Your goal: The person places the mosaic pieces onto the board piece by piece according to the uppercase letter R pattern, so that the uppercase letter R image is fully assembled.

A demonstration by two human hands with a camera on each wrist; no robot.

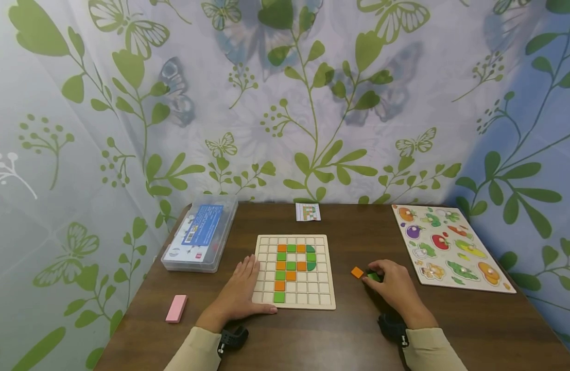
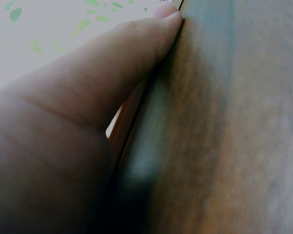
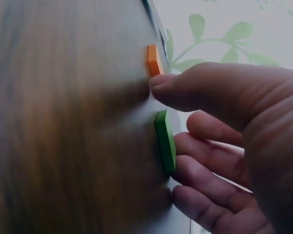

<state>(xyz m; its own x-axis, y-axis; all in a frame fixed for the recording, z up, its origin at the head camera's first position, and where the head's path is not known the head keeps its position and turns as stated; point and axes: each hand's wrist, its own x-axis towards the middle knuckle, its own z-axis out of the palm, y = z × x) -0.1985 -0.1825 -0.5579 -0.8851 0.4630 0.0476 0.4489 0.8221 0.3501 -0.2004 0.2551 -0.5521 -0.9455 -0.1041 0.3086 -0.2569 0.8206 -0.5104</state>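
A wooden grid board (image 1: 319,296) carries orange and green tiles laid in a P shape. My left hand (image 1: 240,288) rests along its left side with fingers extended, thumb stretched along the front edge; the left wrist view shows that thumb (image 2: 122,58) close up. To the right of the board, my right hand (image 1: 396,286) is over a green tile (image 1: 374,277), thumb and fingers spread apart around it. In the right wrist view the green tile (image 3: 166,144) lies low at the tabletop, with fingertips right at it. An orange tile (image 1: 357,272) lies just beyond the thumb.
A small pattern card (image 1: 308,212) lies behind the board. At the left are a clear plastic case (image 1: 200,237) with a blue label and a pink block (image 1: 176,308). A vegetable puzzle board (image 1: 444,247) lies at the right. A patterned curtain borders the table's back.
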